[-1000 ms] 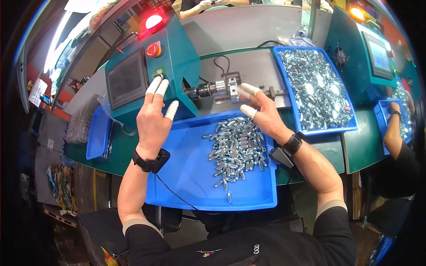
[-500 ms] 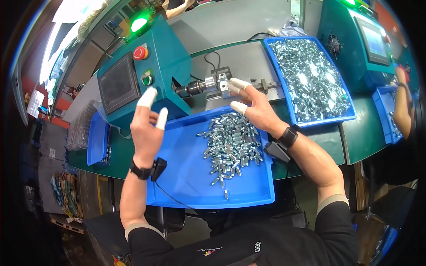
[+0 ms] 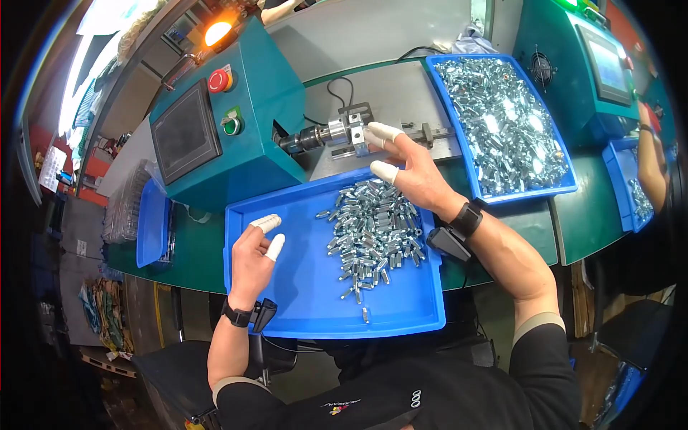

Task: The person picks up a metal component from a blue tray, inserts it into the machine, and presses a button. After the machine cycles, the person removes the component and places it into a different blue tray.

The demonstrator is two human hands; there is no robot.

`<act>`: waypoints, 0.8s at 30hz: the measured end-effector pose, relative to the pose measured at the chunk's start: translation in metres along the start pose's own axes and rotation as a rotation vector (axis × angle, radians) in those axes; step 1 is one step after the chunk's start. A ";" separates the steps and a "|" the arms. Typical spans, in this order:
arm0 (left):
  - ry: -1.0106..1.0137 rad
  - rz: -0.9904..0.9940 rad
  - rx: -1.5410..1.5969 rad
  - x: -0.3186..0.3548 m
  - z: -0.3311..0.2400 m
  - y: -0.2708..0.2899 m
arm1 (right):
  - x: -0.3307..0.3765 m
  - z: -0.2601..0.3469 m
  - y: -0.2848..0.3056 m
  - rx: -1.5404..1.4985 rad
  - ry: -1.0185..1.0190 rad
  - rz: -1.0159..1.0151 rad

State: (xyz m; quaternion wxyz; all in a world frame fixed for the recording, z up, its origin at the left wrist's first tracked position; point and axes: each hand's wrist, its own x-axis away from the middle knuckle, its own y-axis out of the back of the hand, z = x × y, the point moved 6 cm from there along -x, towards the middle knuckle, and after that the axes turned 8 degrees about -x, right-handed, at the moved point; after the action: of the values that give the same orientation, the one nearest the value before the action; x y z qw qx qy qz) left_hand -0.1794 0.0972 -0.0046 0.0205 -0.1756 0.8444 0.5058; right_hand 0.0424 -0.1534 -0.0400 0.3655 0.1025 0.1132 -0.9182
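Left hand (image 3: 251,261), grip apart, is now withdrawn from the green switch (image 3: 231,125) to the blue tray (image 3: 294,304) holding metal fittings (image 3: 376,229), and the signal lamp (image 3: 218,33) turns amber, suggesting a changed machine state; right hand (image 3: 423,183), grip indeterminable, remains at the clamp block (image 3: 357,136).

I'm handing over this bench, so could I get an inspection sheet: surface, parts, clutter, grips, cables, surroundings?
Surface: green bench, partly covered.
Parts: metal pieces heaped in near tray, more in far tray.
Clutter: crumpled bundle behind far tray.
Grips: left grip over near tray, nothing seen in it; right grip at the clamp, whether holding anything unclear.
Cables: black cable looped behind clamp.
Surroundings: amber lamp lit on machine; another person's arm at right.
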 end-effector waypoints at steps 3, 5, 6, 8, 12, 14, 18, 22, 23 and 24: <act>0.021 0.008 0.015 0.000 0.000 -0.001 | 0.000 0.000 0.000 0.012 -0.006 -0.005; -0.017 -0.031 -0.003 -0.001 -0.005 0.003 | -0.001 0.000 0.000 0.029 0.007 -0.011; -0.035 -0.052 -0.012 -0.002 -0.008 0.006 | -0.001 0.000 0.000 0.030 0.007 -0.010; -0.103 -0.127 -0.043 -0.010 -0.017 0.015 | -0.001 -0.001 0.002 0.011 0.012 -0.024; -0.299 -0.348 -0.166 -0.039 -0.049 0.047 | 0.000 0.000 -0.001 -0.015 -0.008 -0.021; -0.363 -0.418 -0.223 -0.056 -0.063 0.059 | -0.001 -0.001 -0.003 -0.024 -0.014 -0.013; -0.378 -0.367 -0.419 -0.084 -0.078 0.058 | 0.002 -0.003 0.002 -0.019 0.008 -0.044; -0.261 -0.343 -0.419 -0.089 -0.065 0.056 | -0.001 -0.004 -0.002 0.000 -0.011 -0.007; -0.272 -0.350 -0.442 -0.092 -0.064 0.055 | 0.000 -0.002 -0.001 -0.004 -0.004 -0.020; -0.283 -0.358 -0.465 -0.095 -0.065 0.054 | 0.000 -0.001 -0.001 -0.008 0.004 -0.031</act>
State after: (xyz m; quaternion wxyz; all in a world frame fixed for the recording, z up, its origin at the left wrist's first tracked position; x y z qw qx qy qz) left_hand -0.0984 0.0903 0.0932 0.1857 -0.2493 0.6507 0.6927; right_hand 0.0416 -0.1524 -0.0404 0.3513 0.1013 0.1192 -0.9231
